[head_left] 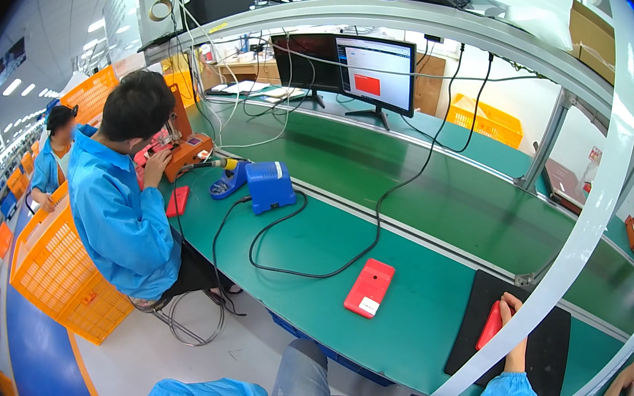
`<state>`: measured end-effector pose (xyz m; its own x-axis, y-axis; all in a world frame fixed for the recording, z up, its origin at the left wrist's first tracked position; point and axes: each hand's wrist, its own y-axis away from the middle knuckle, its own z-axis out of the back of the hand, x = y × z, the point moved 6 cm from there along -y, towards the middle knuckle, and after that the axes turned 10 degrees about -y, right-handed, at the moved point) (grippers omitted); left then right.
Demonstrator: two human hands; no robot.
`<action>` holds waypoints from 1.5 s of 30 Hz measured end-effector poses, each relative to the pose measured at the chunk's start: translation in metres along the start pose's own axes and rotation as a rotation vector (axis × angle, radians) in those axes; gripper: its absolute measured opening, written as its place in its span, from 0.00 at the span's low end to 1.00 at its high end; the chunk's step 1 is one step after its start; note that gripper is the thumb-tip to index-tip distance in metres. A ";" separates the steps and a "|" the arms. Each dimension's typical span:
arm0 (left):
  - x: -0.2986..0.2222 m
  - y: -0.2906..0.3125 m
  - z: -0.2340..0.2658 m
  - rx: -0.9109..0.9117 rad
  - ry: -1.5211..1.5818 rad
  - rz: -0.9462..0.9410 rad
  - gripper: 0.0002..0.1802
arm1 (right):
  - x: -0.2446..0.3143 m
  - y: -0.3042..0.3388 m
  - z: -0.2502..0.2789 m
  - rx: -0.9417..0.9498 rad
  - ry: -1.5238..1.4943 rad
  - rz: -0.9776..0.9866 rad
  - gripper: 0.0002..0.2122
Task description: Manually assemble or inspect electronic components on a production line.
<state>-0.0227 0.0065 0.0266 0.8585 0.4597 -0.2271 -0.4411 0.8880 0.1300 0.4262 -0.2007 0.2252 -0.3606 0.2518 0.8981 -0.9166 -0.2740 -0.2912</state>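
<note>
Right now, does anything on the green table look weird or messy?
Nothing looks spilled or broken. One messy bit: the long, thin black cable loops loosely across the flat green tabletop, beside the blue boxy unit, instead of lying tidily.

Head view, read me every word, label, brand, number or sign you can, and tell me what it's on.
No text here can be read clearly.
White label on the red device: too small.
Lit monitor: screen text too small.
White strip on the blue box: any print too small.
Red piece in the right hand: no readable text shows.
</note>
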 end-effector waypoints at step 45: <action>0.000 0.001 -0.004 -0.205 0.035 -0.058 0.76 | -0.001 -0.001 0.000 -0.008 -0.004 0.073 0.13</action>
<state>-0.0239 0.0072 0.0230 0.8760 0.4048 -0.2624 -0.4383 0.8951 -0.0823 0.4271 -0.2004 0.2246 -0.4259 0.2276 0.8757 -0.8892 -0.2843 -0.3585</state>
